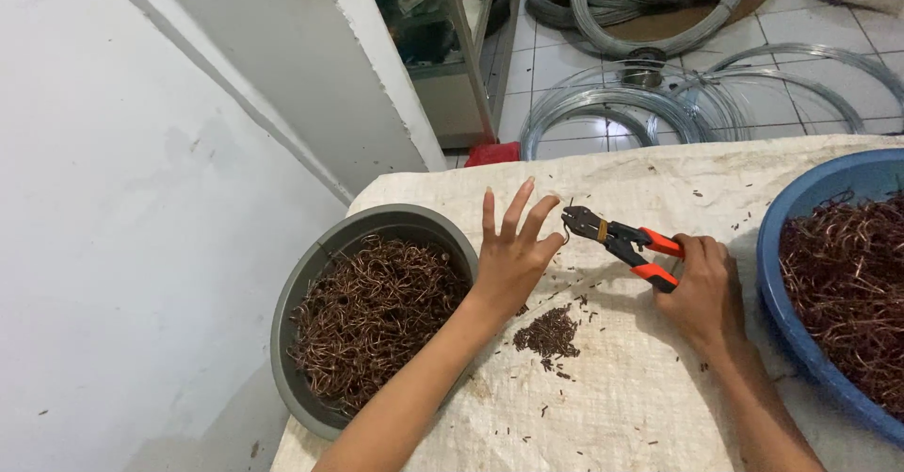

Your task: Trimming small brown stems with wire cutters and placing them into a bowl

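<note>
The left hand (513, 255) pinched a thin bent copper wire piece (568, 235) at the jaws of orange-handled black cutters (621, 243), squeezed by the right hand (704, 288). A small pile of dark trimmings (548, 333) lay below. The round grey plastic basin (311, 284) and the blue plastic tub (782, 246) both held many wire pieces.

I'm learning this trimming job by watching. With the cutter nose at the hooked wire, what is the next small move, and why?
Probably squeeze the handles: the right hand has the cutter nose at the small wire piece pinched in the left hand, and cut bits lie piled just below.
</note>
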